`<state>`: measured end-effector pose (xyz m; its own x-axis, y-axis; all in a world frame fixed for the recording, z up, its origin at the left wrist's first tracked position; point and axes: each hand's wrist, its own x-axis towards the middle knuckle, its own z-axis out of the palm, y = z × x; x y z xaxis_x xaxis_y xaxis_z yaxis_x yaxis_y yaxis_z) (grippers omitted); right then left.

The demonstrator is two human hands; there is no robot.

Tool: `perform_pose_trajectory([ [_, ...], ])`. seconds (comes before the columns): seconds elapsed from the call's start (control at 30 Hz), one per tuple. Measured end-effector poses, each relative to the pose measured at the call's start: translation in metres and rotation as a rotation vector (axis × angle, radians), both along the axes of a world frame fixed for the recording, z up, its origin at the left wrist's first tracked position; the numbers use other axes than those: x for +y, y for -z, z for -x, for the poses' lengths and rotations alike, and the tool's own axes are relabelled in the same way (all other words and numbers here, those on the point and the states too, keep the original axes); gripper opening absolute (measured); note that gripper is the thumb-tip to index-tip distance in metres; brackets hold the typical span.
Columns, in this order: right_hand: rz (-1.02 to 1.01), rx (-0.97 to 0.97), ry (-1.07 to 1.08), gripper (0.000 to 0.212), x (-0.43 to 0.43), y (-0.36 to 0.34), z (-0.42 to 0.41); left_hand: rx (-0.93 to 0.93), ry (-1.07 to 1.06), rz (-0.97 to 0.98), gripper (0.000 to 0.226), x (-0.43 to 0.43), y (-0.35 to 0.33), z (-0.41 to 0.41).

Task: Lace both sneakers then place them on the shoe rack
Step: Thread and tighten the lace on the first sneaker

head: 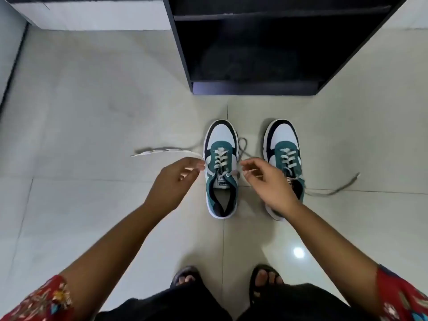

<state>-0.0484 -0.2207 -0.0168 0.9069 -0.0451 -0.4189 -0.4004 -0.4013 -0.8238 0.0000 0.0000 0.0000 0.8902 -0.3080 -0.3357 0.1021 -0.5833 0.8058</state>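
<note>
- Where the pale tiled floor [92, 112] meets the view's centre, two sneakers stand side by side, soles down, apart from each other.
- Left sneaker [221, 169]: white, teal and navy; long axis runs toward and away from the wearer of the camera; toe points away, toward the shoe rack [254, 88]; heel opening faces the person.
- Right sneaker [283, 158]: same colours, same heading, parallel to the first; its heel and rear half are covered by the right hand and wrist.
- Shoe rack: black, open-fronted, standing beyond the toes; its upper part is cut off by the top edge, and its interior is too dark to make out.
- Left hand [172, 181]: fingers pinched on one lace end [166, 151] of the left sneaker, which trails off to the left; that strand is blurred.
- Right hand [269, 181]: fingertips closed on the other lace end [242, 147] of the same sneaker, just beside its right flank; the exact pinch point is hard to see.
- Loose lace [335, 189] of the right sneaker: lying on the floor, stretched out to the right.
- Person's feet [264, 278] in dark sandals, at the bottom edge, partly hidden by dark clothing; patterned red sleeves cut off at both lower corners.
</note>
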Motion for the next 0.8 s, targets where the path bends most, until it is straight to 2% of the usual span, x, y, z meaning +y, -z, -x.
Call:
perform_pose_trajectory([
  [0.1,0.2,-0.061,-0.163,0.032,0.001,0.018,-0.004,-0.017,0.117,-0.068,0.03,0.003,0.03,0.0],
  [0.17,0.327,-0.113,-0.277,0.046,0.002,0.029,-0.007,-0.097,0.261,-0.196,0.037,0.005,0.048,0.001],
  [0.27,0.468,-0.133,-0.32,0.057,0.007,0.043,-0.01,-0.29,0.352,-0.33,0.027,0.004,0.064,-0.002],
  [0.33,0.504,-0.097,-0.285,0.047,0.009,0.048,-0.01,-0.32,0.317,-0.357,0.011,0.002,0.065,0.001],
  [0.4,0.602,-0.055,-0.298,0.03,0.009,0.047,-0.01,-0.323,0.254,-0.337,0.008,0.003,0.064,0.003],
  [0.47,0.613,-0.027,-0.361,0.029,0.004,0.044,-0.011,-0.328,0.212,-0.303,0.006,0.006,0.063,0.005],
  [0.6,0.24,0.034,-0.249,0.019,-0.011,0.012,-0.02,-0.228,0.211,-0.204,0.014,0.01,0.058,0.007],
  [0.67,0.179,0.029,-0.222,0.018,-0.016,-0.014,-0.027,-0.154,0.205,-0.179,0.02,0.012,0.055,0.006],
  [0.73,0.35,-0.073,-0.262,0.017,-0.021,-0.04,-0.032,-0.139,0.201,-0.199,0.021,0.012,0.053,0.004],
  [0.8,0.631,-0.226,-0.271,0.018,-0.027,-0.063,-0.035,-0.15,0.186,-0.235,0.02,0.01,0.052,0.003],
])
